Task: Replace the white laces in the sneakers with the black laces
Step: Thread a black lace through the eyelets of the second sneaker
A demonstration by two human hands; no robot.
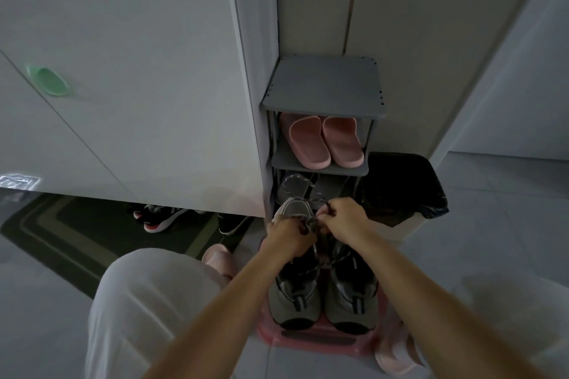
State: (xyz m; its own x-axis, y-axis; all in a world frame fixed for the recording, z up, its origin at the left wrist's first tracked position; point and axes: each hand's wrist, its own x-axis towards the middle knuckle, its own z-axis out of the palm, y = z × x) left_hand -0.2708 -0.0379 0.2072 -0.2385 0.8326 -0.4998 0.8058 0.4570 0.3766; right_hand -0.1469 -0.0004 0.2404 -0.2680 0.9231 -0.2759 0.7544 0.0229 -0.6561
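Sneakers [354, 295] sat on a pink stool [326, 341]; I saw left hand [288, 238] and right hand [346, 218] pinching one dark lace [308, 200]

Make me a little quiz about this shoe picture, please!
1. True or false: the pink slippers sit on the grey shoe rack.
2. What do the left hand and the right hand pinch? A: lace. B: brush. C: sock.
3. Fill the gap: the stool under the grey sneakers is ____.

Key: 1 true; 2 A; 3 pink.
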